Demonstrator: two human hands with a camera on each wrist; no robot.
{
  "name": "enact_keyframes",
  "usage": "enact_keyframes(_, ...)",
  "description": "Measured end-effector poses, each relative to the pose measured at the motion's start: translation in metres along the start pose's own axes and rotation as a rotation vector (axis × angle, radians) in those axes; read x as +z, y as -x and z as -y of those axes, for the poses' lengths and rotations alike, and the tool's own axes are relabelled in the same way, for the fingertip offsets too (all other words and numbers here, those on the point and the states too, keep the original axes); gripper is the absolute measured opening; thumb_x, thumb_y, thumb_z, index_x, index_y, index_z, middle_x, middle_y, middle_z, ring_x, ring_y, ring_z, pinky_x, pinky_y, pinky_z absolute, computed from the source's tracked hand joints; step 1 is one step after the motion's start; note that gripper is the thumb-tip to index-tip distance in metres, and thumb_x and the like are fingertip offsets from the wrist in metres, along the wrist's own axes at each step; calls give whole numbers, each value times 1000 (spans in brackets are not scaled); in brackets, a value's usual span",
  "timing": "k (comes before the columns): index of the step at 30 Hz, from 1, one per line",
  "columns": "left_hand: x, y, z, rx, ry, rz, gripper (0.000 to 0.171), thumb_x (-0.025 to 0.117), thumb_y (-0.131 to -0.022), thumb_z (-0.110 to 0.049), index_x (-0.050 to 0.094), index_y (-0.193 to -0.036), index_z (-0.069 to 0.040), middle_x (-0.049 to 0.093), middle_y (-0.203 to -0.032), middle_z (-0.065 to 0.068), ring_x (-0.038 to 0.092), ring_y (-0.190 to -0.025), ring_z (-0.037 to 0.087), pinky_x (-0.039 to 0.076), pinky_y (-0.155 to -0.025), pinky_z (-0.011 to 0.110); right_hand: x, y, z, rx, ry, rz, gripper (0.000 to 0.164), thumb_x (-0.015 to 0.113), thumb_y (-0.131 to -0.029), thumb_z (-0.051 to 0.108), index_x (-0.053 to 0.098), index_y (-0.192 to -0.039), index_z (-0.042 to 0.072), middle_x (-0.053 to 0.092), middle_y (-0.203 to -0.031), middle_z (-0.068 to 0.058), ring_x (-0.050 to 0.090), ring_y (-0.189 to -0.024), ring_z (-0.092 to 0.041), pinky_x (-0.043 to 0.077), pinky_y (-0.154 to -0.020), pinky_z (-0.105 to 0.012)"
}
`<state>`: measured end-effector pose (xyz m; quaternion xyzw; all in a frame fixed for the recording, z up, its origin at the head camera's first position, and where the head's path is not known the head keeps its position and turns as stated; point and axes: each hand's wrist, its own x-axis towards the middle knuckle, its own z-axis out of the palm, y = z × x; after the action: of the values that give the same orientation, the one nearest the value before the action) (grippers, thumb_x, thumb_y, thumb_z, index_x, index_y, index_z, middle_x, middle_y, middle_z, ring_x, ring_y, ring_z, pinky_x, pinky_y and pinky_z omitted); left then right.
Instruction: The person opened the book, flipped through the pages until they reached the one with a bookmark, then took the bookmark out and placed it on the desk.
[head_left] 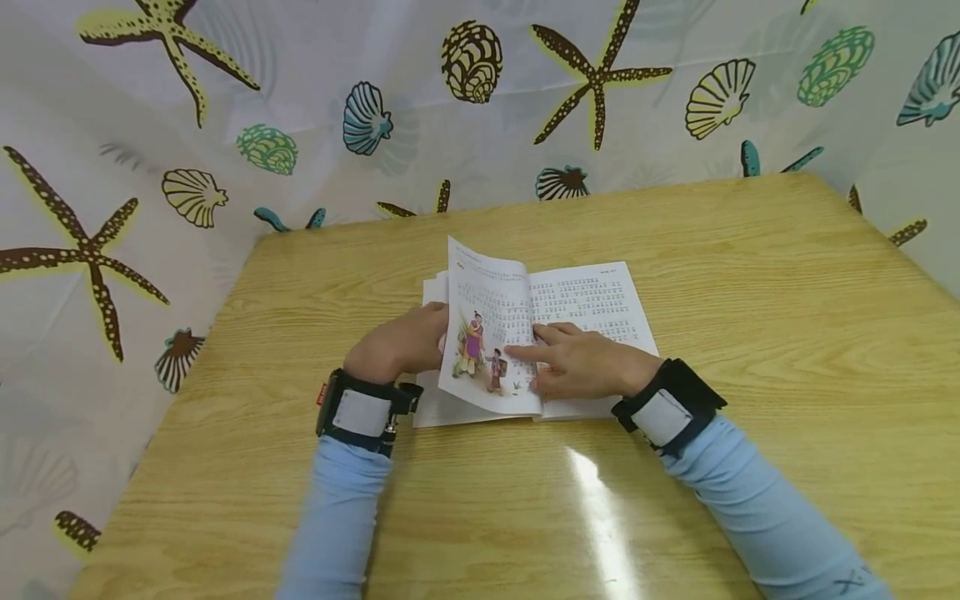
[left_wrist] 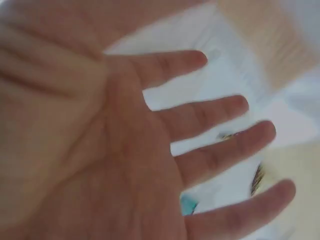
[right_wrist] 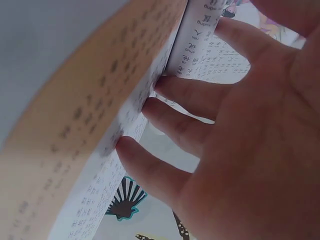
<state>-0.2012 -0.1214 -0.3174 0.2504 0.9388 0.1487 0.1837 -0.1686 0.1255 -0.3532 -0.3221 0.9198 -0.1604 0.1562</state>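
Observation:
An open book (head_left: 592, 292) with printed text lies on the table. One of its pages (head_left: 491, 287), bearing a picture of two figures, stands raised and curved over the left half. My left hand (head_left: 401, 343) is at the left edge of that page, its fingers hidden behind it in the head view. The left wrist view shows the left fingers (left_wrist: 215, 155) straight and spread. Near the spine, my right hand (head_left: 588, 364) lies over the book with its index finger extended onto the raised page. In the right wrist view, right fingertips (right_wrist: 125, 145) touch the printed paper.
The wooden table (head_left: 765, 317) extends around the book on all sides. Behind and to the left hangs a white cloth (head_left: 315, 50) printed with starfish and shells. Each wrist wears a black strap (head_left: 671, 404). Light glares off the tabletop in front of the book.

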Motion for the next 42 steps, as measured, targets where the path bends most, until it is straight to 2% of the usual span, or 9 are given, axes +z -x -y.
enact_keyframes(2, -9, 8, 2, -56, -9, -17, 76, 74, -92, -18, 36, -157, -4, 37, -157, 24, 38, -141, 40, 39, -109, 53, 0, -1, 1, 5, 5, -1, 51, 49, -102, 26, 50, -151, 14, 34, -152, -37, 32, -140, -54, 35, -109, -62)
enact_keyframes(5, -17, 16, -1, -122, -35, -31, 81, 72, -94, -12, 27, -160, -5, 29, -161, 24, 29, -146, 44, 36, -111, 57, 0, -1, 2, 4, 18, -4, 50, 51, -102, 26, 51, -151, 14, 34, -152, -37, 33, -140, -54, 36, -108, -63)
enact_keyframes(12, -22, 26, -16, -51, -97, -129, 67, 58, -99, -2, 29, -159, -6, 19, -164, 23, 23, -146, 48, 44, -102, 58, 0, -2, 1, 2, 31, 0, 49, 52, -103, 25, 51, -151, 14, 35, -152, -36, 33, -139, -55, 35, -108, -64)
enact_keyframes(15, -18, 23, -20, -32, -138, -154, 64, 60, -100, -5, 32, -158, -6, 22, -163, 23, 25, -145, 49, 46, -101, 58, 0, -1, 1, -3, 32, 2, 49, 52, -104, 25, 50, -151, 15, 35, -152, -36, 33, -139, -55, 35, -108, -64)
enact_keyframes(18, -6, 10, -23, -25, -169, -86, 68, 68, -99, -18, 34, -158, -9, 23, -164, 21, 25, -146, 48, 43, -104, 57, 0, -1, 1, -18, 39, -4, 48, 52, -104, 24, 50, -151, 14, 36, -151, -36, 35, -138, -55, 37, -106, -64)
enact_keyframes(24, 24, -22, -24, -26, -119, 109, 82, 78, -91, -32, 34, -159, -14, 27, -163, 16, 30, -145, 40, 40, -108, 53, 1, 0, 0, -23, 36, -16, 48, 54, -103, 22, 51, -150, 12, 37, -150, -37, 36, -137, -56, 38, -105, -64)
enact_keyframes(32, 28, -27, -20, -43, -74, 121, 89, 81, -89, -32, 31, -160, -16, 29, -163, 15, 34, -143, 37, 40, -108, 50, -8, -1, -7, 129, -17, 26, 67, 65, -99, 17, 35, -153, -6, 34, -158, -27, 29, -147, -42, 25, -118, -51)
enact_keyframes(36, 29, -26, -21, -49, -73, 120, 89, 82, -88, -31, 31, -160, -16, 29, -163, 14, 34, -142, 36, 41, -107, 50, -14, 5, -20, 231, 13, 49, 63, 68, -96, 18, 44, -151, -3, 29, -160, -27, 24, -148, -45, 21, -118, -55)
enact_keyframes(42, 30, -27, -21, -63, -76, 115, 89, 82, -88, -30, 32, -160, -17, 30, -162, 14, 36, -140, 35, 41, -107, 50, -26, 19, -51, 368, -58, 26, 67, 71, -92, 15, 44, -150, -4, 25, -159, -32, 21, -146, -50, 20, -116, -61)
